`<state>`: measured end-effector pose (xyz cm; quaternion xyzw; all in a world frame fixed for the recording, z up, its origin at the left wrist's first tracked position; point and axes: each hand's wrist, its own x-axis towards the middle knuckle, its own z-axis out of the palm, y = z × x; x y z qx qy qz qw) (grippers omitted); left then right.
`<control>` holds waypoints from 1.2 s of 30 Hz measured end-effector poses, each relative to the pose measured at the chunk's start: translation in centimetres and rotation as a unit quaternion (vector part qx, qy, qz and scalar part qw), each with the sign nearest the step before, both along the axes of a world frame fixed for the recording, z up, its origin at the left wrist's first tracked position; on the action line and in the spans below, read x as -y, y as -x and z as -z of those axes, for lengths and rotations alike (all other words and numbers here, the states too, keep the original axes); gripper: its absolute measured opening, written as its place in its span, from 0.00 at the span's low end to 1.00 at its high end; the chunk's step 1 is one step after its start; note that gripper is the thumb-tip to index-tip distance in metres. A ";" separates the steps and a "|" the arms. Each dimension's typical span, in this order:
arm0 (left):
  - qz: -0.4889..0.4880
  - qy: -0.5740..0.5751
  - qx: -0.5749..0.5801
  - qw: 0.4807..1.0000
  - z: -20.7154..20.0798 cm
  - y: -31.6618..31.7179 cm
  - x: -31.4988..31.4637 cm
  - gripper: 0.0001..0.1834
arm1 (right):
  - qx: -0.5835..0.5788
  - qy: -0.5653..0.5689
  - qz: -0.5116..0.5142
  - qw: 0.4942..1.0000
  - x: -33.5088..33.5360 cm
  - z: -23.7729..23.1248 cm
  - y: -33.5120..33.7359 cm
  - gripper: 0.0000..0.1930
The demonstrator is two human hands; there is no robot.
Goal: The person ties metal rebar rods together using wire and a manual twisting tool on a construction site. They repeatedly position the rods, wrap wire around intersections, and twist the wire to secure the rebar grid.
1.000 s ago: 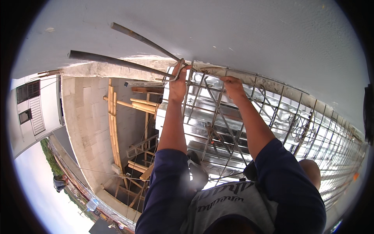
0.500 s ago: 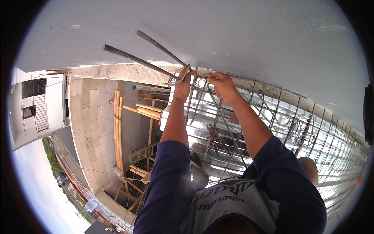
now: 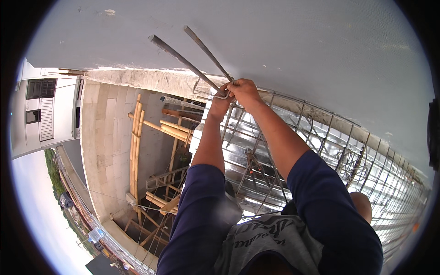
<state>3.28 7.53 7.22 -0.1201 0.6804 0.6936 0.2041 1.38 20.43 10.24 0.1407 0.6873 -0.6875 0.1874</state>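
Note:
Two steel reinforcing bars (image 3: 187, 62) stick out past my hands, up and to the left in front of the grey wall. A bent steel stirrup (image 3: 200, 91) loops around them. My left hand (image 3: 221, 104) is closed around the stirrup and the bars where they meet. Right beside it, my right hand (image 3: 245, 94) is closed with thumb and fingers pinched together at the bar; what lies in the pinch is too small to make out. Pliers (image 3: 251, 161) with dark and orange handles rest below, on the mesh over the shiny metal decking.
A rebar grid (image 3: 327, 133) extends to the right over the corrugated metal decking (image 3: 243, 178), with a tangle of wire (image 3: 353, 161) on it. The grey wall (image 3: 316, 50) stands across the top. At left, bamboo poles (image 3: 136, 151) stand in a deep drop beside a block wall (image 3: 107, 119).
My right hand has moved left along the bars and now meets my left hand. The bar ends and stirrup appear farther right and more upright as the view has shifted.

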 end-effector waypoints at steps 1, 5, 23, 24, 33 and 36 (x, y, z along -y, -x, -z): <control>0.004 -0.002 0.034 0.999 -1.4 -0.3 -0.2 0.28 | 0.005 -0.013 0.003 1.000 -0.5 0.6 0.2 0.12; -0.039 -0.158 0.119 0.979 -0.4 -1.4 4.2 0.33 | -0.025 -0.148 -0.032 0.988 -0.6 2.0 0.1 0.13; -0.233 0.042 0.181 0.954 7.5 -0.2 1.7 0.09 | 0.062 -0.234 -0.036 0.970 0.2 14.3 -0.1 0.17; -0.225 0.068 0.178 0.956 7.5 -0.3 1.7 0.09 | 0.060 -0.247 -0.042 0.966 0.3 14.3 -0.1 0.17; -0.201 0.141 0.218 0.944 7.9 -0.1 2.2 0.11 | 0.059 -0.271 -0.024 0.961 0.4 14.6 -0.8 0.17; -0.165 0.307 0.115 0.930 9.4 -0.6 3.3 0.17 | 0.072 -0.262 -0.015 0.962 1.1 13.5 -1.0 0.16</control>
